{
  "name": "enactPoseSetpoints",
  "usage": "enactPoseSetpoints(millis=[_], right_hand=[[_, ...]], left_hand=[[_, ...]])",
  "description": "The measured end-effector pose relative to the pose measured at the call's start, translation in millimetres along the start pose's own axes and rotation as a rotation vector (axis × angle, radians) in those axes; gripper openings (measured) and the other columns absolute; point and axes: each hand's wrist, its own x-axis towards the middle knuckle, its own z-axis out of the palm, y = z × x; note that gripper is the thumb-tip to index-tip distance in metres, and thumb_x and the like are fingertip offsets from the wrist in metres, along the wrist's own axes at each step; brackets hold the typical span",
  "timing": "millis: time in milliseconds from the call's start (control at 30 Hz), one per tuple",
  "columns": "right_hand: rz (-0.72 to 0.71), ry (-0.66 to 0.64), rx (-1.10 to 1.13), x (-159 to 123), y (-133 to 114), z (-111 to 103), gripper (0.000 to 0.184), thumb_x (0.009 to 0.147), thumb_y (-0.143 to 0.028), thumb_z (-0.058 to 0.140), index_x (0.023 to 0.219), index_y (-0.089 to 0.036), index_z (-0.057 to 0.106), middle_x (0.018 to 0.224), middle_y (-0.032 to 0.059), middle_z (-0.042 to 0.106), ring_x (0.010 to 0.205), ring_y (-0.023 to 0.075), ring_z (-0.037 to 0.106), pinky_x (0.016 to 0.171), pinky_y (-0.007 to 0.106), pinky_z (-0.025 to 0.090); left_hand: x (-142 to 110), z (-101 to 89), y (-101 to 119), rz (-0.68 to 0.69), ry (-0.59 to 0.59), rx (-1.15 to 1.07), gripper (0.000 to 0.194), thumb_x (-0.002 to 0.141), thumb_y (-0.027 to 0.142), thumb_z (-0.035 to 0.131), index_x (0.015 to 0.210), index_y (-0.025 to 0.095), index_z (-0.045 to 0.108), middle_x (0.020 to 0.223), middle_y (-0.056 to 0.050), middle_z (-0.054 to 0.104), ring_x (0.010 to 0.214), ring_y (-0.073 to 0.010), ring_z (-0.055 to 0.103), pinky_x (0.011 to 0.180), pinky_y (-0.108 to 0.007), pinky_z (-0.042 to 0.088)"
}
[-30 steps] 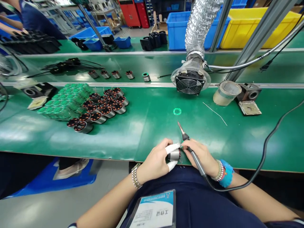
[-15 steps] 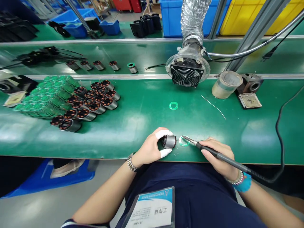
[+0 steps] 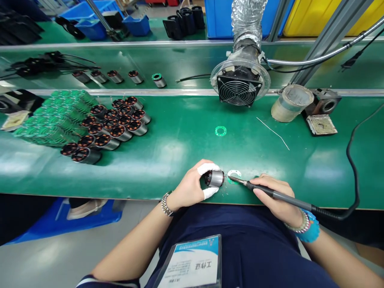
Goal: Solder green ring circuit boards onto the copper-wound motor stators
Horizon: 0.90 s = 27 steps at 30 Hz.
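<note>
Since the earlier frames we've brought the soldering iron (image 3: 277, 195) down nearly flat in our right hand (image 3: 277, 199), moved off to the right. Its tip now sits at a green PCB ring (image 3: 234, 174) that has appeared just right of the motor stator (image 3: 215, 178). Our left hand (image 3: 190, 184) alone has the stator now.

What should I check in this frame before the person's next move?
Left hand gripping the wound motor stator: ok.
White finger cots on the left hand's fingers: ok.
Right hand holding the soldering iron by its handle: ok.
Iron tip against the ring-shaped circuit board: cannot tell, it is at the ring's edge.
Solder wire in hand: not ok, it lies on the green mat.
Fume extractor fan running: cannot tell.
</note>
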Motion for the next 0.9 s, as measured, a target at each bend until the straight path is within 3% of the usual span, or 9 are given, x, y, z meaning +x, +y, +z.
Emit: enactPoseSetpoints(millis=[900], right_hand=[[-0.006,0.021,0.057,-2.4,2.7,-0.8,0.014,0.08,-0.018,0.056,0.092,-0.021,0.064,0.081,0.004,0.068,0.074,0.0178,0.063,0.071,0.032,0.051]], left_hand=[[0.4,0.0,-0.2,0.002,0.011,-0.001,0.038,0.068,0.016,0.064,0.102,0.019,0.048,0.1,-0.007,0.052,0.09,-0.0184,0.054,0.078,-0.034,0.046]])
